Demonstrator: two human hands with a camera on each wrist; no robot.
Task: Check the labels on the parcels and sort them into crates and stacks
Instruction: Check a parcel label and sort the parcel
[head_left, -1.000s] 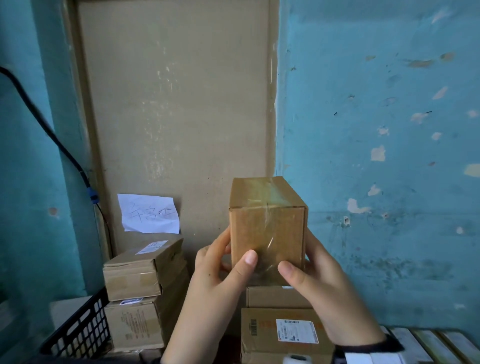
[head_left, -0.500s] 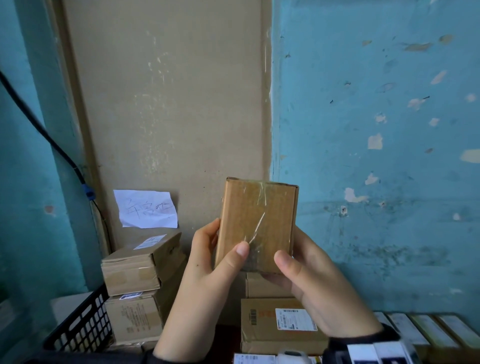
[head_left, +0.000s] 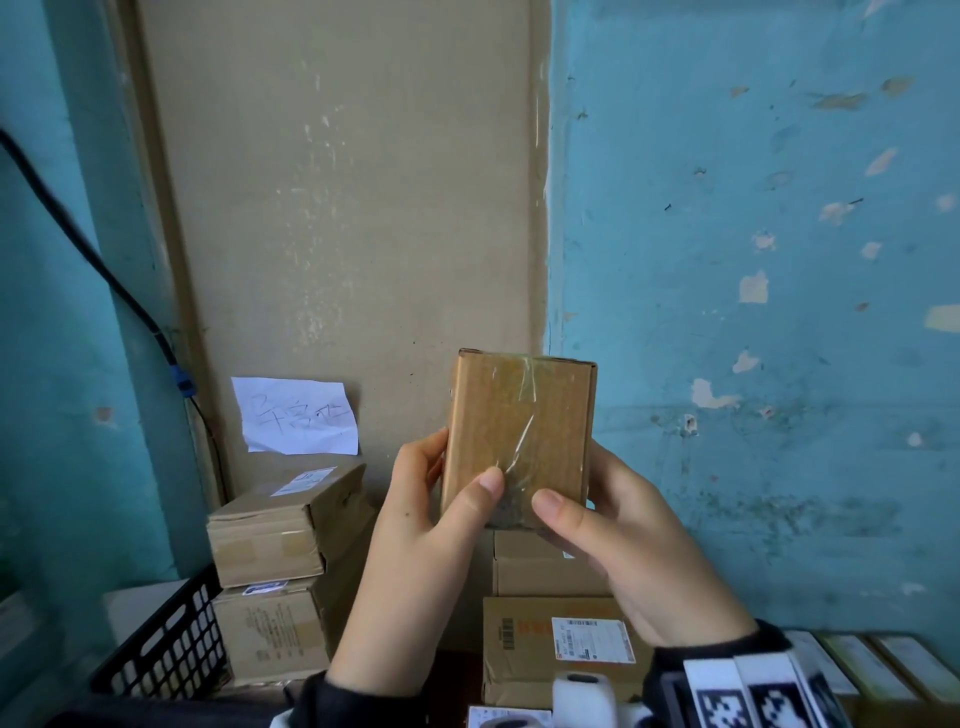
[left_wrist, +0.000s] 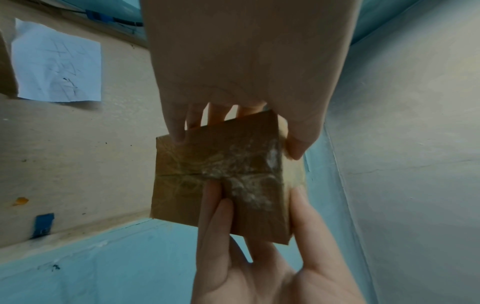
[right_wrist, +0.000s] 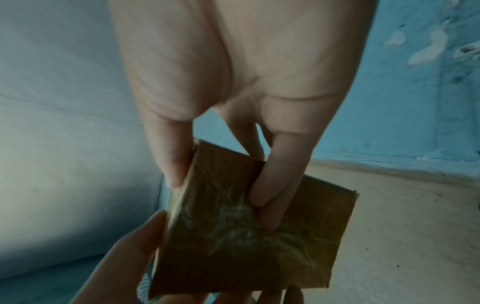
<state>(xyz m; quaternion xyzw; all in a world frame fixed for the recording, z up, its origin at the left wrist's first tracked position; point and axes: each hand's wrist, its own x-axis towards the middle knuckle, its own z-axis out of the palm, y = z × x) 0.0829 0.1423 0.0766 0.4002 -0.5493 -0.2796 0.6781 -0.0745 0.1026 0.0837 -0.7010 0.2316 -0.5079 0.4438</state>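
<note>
Left hand (head_left: 415, 525) and right hand (head_left: 623, 540) grip taped cardboard parcel (head_left: 519, 431) upright by its lower edges. Stacked boxes (head_left: 270, 525) at 8 o'clock; black crate (head_left: 166, 654) beside them.

Taped parcel (left_wrist: 221, 179) between both hands

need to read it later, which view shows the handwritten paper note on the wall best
The head view: the paper note faces the camera, whole and unobstructed, above the stacked parcels. The left wrist view shows the note too, skewed with fainter writing. The right wrist view misses it.
</note>
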